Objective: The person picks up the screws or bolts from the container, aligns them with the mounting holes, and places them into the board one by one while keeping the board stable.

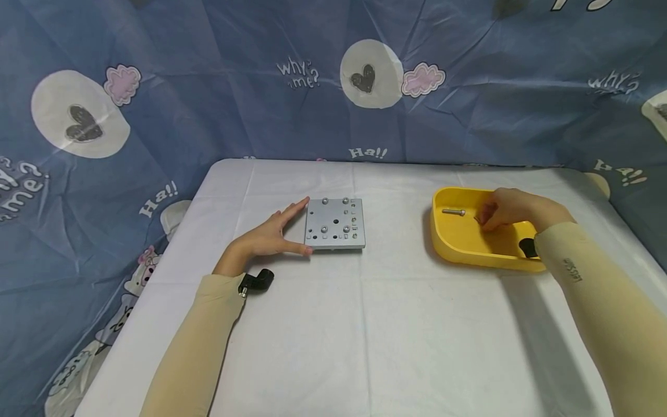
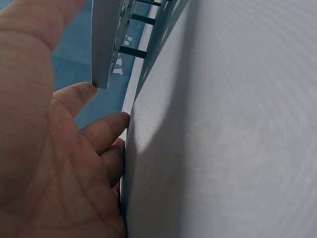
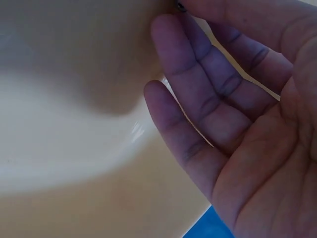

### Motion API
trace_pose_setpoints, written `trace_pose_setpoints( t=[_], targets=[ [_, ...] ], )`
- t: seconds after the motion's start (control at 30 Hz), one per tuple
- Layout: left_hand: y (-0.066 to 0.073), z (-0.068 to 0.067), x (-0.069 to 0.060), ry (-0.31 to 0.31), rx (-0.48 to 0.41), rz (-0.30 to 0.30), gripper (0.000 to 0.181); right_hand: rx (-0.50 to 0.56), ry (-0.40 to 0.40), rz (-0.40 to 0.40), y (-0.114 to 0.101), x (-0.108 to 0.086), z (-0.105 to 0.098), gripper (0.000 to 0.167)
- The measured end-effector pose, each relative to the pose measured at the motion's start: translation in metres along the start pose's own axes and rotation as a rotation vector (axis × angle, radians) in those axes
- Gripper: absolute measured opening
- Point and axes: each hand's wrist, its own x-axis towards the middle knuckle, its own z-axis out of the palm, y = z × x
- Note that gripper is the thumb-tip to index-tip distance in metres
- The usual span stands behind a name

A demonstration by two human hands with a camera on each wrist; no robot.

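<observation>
A grey metal plate (image 1: pixel 336 215) with several holes stands on the table, with socket-head screws (image 1: pixel 325 229) set in it near its corners. In the left wrist view, screw shanks (image 2: pixel 132 52) stick out beneath the plate. My left hand (image 1: pixel 266 236) is at the plate's left side, thumb and index finger spread straight and touching its edge near the two left corners. Inside the yellow tray (image 1: pixel 443 246), my right hand (image 1: pixel 502 209) pinches a small screw, mostly hidden by the fingers; only a dark metal end (image 3: pixel 181 6) shows at the fingertips. Another screw (image 1: pixel 453 212) lies left of that hand.
A white cloth (image 1: pixel 312 336) covers the table. Behind it hangs a blue printed curtain (image 1: pixel 292 121). Black wrist cameras (image 1: pixel 256 281) sit at both cuffs. The tray's raised wall surrounds my right hand.
</observation>
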Motion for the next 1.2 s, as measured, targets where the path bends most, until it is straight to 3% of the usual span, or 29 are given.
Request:
trace_pose_setpoints(
  t=[0.23,0.63,1.2],
  targets=[
    [-0.0005,-0.0002,0.0004,0.000,-0.004,-0.006,0.129,-0.026,0.038,-0.011,0.0054,-0.0018,0.0004,0.022],
    [-0.0009,-0.0003,-0.0016,0.000,-0.013,-0.014,0.128,0.099,-0.042,0.060,0.0071,0.0003,-0.0006,0.023],
    [0.0004,-0.0004,-0.0029,0.001,-0.012,-0.007,0.128,0.081,-0.071,0.100,0.0060,-0.0032,-0.0004,0.015]
  ],
)
